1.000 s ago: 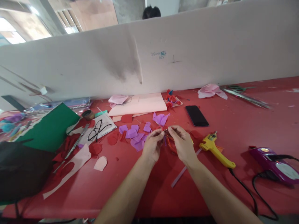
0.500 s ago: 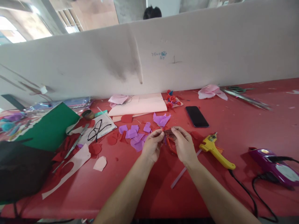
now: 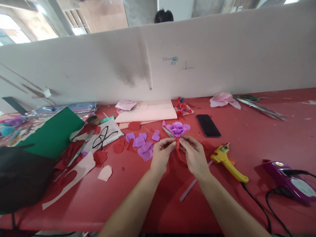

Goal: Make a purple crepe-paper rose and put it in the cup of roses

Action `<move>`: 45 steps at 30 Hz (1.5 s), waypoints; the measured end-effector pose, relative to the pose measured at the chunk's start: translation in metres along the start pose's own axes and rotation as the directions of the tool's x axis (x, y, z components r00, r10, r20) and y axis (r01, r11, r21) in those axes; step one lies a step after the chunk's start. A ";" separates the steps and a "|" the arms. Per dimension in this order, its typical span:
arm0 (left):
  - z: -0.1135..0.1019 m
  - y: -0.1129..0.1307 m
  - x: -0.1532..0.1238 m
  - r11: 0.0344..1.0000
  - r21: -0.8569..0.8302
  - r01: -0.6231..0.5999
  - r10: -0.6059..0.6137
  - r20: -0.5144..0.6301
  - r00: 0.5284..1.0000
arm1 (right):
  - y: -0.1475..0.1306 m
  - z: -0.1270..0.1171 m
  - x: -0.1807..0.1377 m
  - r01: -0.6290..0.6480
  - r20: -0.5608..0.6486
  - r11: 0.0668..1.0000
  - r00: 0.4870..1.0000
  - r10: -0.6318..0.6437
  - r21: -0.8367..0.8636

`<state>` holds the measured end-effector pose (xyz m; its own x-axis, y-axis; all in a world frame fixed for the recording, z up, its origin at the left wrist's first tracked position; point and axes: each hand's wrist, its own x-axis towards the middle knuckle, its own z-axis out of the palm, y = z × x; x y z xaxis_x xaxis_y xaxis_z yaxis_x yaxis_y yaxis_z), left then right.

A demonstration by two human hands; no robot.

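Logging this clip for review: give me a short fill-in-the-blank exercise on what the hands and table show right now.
1. Both hands, left hand and right hand, hold a paper flower whose colour is ____.
2. The glue gun lying right of the hands is ____.
3. The dark phone lies flat on the ____ table.
4. The eyeglasses lie to the ____ of the hands.

Missing words: purple; yellow; red; left

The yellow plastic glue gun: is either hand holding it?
No. The yellow plastic glue gun lies on the red table, while both hands pinch the purple paper flower.
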<state>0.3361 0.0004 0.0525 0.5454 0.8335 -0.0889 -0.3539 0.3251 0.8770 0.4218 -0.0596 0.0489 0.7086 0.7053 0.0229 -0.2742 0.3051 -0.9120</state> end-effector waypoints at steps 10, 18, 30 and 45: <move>-0.002 -0.003 0.001 0.978 0.152 -0.142 0.158 -0.098 0.983 | 0.005 0.001 -0.004 0.161 0.056 0.986 0.986 -0.159 -0.038; -0.003 -0.005 -0.001 0.982 0.125 -0.140 0.150 -0.073 0.986 | 0.003 0.000 -0.005 0.205 0.067 0.948 0.979 -0.194 -0.242; 0.002 -0.006 -0.002 0.998 -0.051 0.027 -0.028 -0.017 0.999 | -0.001 -0.001 -0.005 0.186 0.011 0.895 0.980 -0.199 -0.405; -0.009 0.007 0.009 0.869 -0.389 0.305 -0.342 -0.028 0.939 | -0.046 -0.108 -0.020 0.181 0.108 0.190 0.933 -0.342 -0.965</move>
<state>0.3318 0.0140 0.0542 0.6120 0.6844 -0.3962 -0.4374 0.7104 0.5513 0.4902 -0.1572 0.0456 0.6850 0.6228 0.3779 0.7037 -0.4315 -0.5644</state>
